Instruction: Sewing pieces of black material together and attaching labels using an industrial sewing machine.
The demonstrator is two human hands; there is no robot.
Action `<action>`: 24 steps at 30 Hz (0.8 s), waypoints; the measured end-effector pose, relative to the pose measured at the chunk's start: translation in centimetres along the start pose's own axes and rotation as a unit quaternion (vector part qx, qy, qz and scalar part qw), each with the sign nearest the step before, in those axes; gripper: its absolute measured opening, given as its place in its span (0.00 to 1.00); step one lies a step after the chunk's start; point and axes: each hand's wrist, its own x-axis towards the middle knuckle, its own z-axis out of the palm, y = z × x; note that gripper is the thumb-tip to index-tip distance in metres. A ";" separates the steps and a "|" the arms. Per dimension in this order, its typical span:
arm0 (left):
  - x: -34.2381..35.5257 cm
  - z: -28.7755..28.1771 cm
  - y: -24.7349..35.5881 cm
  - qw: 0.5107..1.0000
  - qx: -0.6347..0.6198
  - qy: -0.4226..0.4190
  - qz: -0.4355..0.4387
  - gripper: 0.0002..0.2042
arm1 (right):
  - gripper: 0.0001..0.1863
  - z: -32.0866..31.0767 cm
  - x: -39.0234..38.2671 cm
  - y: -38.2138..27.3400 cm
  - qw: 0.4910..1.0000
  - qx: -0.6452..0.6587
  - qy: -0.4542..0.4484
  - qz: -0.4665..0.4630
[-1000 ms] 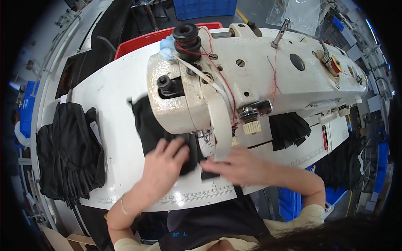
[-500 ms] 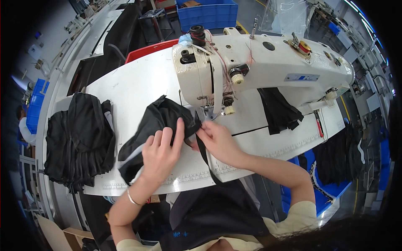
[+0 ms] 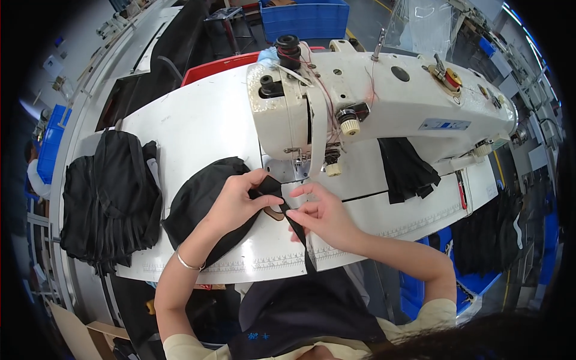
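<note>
- Black cloth (image 3: 195, 201) is now lying flatter, front-left of the machine (image 3: 384, 90).
- Left hand (image 3: 234, 201) is pinching fabric (image 3: 270, 186); right hand (image 3: 327, 221) is gripping the strip (image 3: 307, 255).
- Work is seemingly shifting to the strip.

Blue crate (image 3: 305, 19): I see it on the floor beyond the far edge of the white surface (image 3: 198, 114).
Red bin (image 3: 217, 69): its rim shows to me just past that edge.
Stool (image 3: 228, 24): metal-legged, left of the crate.
Clear plastic (image 3: 427, 30): right of the crate.
Far left: I make out a blue tub (image 3: 54, 144) and, beside it, a co-worker in white (image 3: 39, 182).
Red tool (image 3: 461, 191): lies toward the surface's right end; its kind I can't tell.
Lower left: brown cardboard (image 3: 73, 327).
</note>
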 end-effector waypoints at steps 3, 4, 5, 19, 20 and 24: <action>0.1 0.0 0.3 0.997 -0.073 -0.013 -0.020 0.08 | 0.12 -1.8 -1.0 0.7 0.944 -0.251 -0.130 -0.171; 0.2 0.0 0.4 0.994 -0.093 -0.030 -0.037 0.07 | 0.12 -2.2 -0.8 0.9 0.945 -0.249 -0.130 -0.167; 0.4 -0.3 0.4 0.987 -0.137 -0.055 -0.063 0.05 | 0.14 -2.6 -0.5 1.1 0.842 -0.407 -0.123 -0.332; 7.1 0.9 -4.0 0.935 0.228 0.169 0.212 0.14 | 0.17 -7.0 3.6 0.9 0.503 -0.753 -0.114 -0.408; 7.2 0.9 -4.3 0.936 0.229 0.163 0.212 0.14 | 0.17 -6.9 3.3 1.2 0.507 -0.752 -0.115 -0.405; 7.6 1.0 -5.0 0.937 0.232 0.138 0.221 0.14 | 0.17 -6.4 2.6 0.4 0.580 -0.705 -0.067 -0.402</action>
